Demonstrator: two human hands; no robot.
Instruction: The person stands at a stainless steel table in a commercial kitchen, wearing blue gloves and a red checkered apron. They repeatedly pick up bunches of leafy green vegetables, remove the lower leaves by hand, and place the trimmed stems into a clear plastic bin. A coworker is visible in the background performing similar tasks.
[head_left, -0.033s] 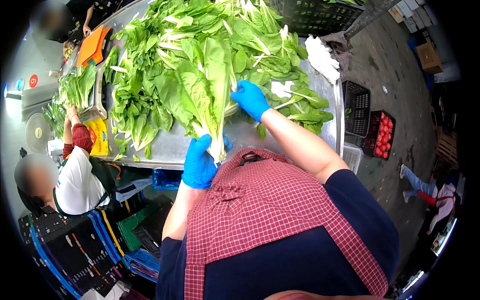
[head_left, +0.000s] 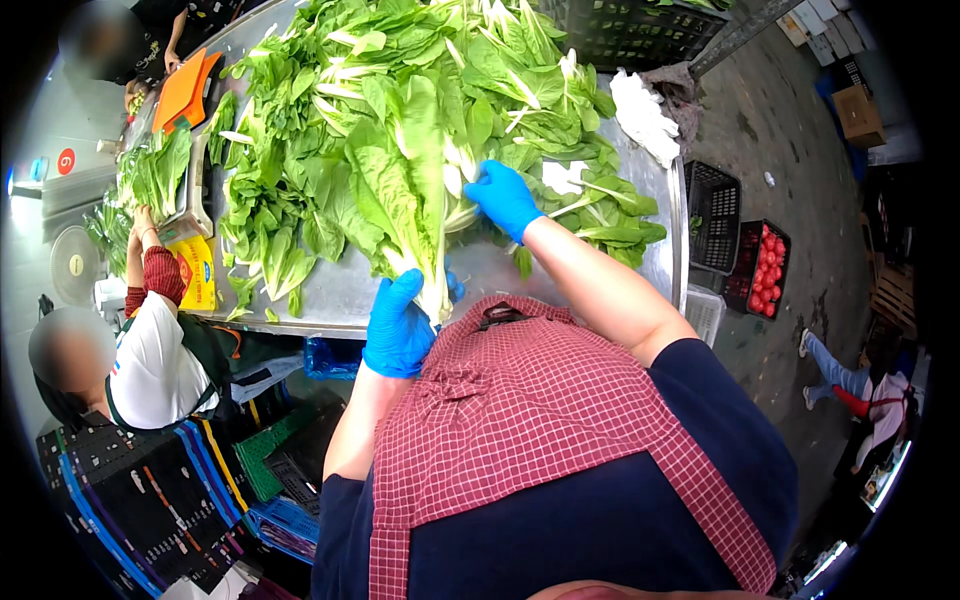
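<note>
My left hand (head_left: 398,325), in a blue glove, is closed around the pale stem end of a leafy green bunch (head_left: 392,205) in front of my apron. Its long, crinkled leaves point away from me over the pile. My right hand (head_left: 503,200), also gloved in blue, is closed with its fingertips against pale-stemmed leafy greens (head_left: 455,180) just right of that bunch. The leaves partly hide its grip. A broad heap of leafy greens (head_left: 290,150) covers much of the metal table (head_left: 340,300).
A white cloth (head_left: 643,118) lies at the table's right edge. Black crates (head_left: 712,215) and a crate of tomatoes (head_left: 768,270) stand on the floor. At left, a co-worker (head_left: 165,350) handles greens near a scale (head_left: 198,200), a yellow packet (head_left: 195,275) and an orange board (head_left: 183,92).
The bunch in my left hand has shifted slightly left, showing more pale stems beside my right fingers. Both hands stay nearly in place. The person on the far right has moved a little.
</note>
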